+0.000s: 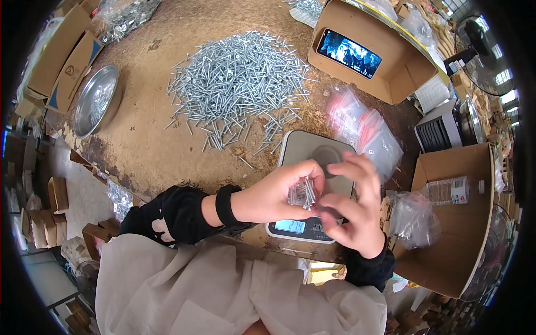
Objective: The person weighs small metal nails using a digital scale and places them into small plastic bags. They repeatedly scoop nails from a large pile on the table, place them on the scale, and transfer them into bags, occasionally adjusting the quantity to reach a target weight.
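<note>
My left hand (279,192) is closed around a small clear plastic bag (293,195) with several silver screws (308,192) in it, their ends showing at the opening. Just to its right, my right hand (360,204) has its fingers spread and slightly blurred, with nothing visible in them. Both hands are above a digital scale (293,149) with a lit display, and they hide part of its plate. Beyond them a big heap of loose screws (237,78) lies on the worn table (151,139). Flat clear zip bags (363,120) with red strips lie behind the scale.
A metal bowl (99,100) stands at the left, near a cardboard box (72,70). At the back right, a phone (350,53) leans inside an open carton (391,72). Another carton (452,234) at the right holds a clear plastic bundle (414,220) and a bottle (446,191).
</note>
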A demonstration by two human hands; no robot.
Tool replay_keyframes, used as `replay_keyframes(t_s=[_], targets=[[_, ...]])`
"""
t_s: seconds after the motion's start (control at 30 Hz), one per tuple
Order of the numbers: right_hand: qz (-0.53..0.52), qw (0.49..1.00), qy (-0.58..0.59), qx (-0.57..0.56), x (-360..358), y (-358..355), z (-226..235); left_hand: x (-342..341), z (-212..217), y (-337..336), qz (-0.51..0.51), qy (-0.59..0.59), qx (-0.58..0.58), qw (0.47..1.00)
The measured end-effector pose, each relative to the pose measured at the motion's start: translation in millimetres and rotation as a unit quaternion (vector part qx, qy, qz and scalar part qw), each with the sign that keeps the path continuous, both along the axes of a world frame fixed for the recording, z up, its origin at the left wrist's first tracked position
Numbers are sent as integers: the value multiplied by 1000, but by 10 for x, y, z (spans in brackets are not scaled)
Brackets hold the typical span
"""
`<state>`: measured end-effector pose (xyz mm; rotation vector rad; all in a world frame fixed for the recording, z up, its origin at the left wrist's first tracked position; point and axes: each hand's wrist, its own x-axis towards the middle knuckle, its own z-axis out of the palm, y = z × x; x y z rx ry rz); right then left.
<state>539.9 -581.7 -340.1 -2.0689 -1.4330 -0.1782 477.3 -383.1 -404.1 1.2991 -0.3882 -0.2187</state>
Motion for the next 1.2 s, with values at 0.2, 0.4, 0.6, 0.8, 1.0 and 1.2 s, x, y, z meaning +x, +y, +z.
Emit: replay_keyframes(t_s=[0.2, 0.4, 0.6, 0.8, 1.0, 1.2], targets=[[32, 999, 22, -18, -69, 77, -43, -4, 2, -50, 54, -46, 19, 997], [32, 999, 26, -9, -95, 110, -86, -26, 16, -91, 46, -40, -1, 998], [34, 999, -16, -18, -92, 63, -44, -28, 31, -63, 13, -53, -15, 998], [28, 999, 16, -3, -99, 68, -40, -41, 89, -52, -3, -42, -8, 999], [-80, 995, -36, 51, -92, 45, -85, -37, 97, -99, 11, -51, -28, 998], [-80, 994, -52, 56, -115, 59, -104, -41, 79, -89, -11, -66, 12, 998]])
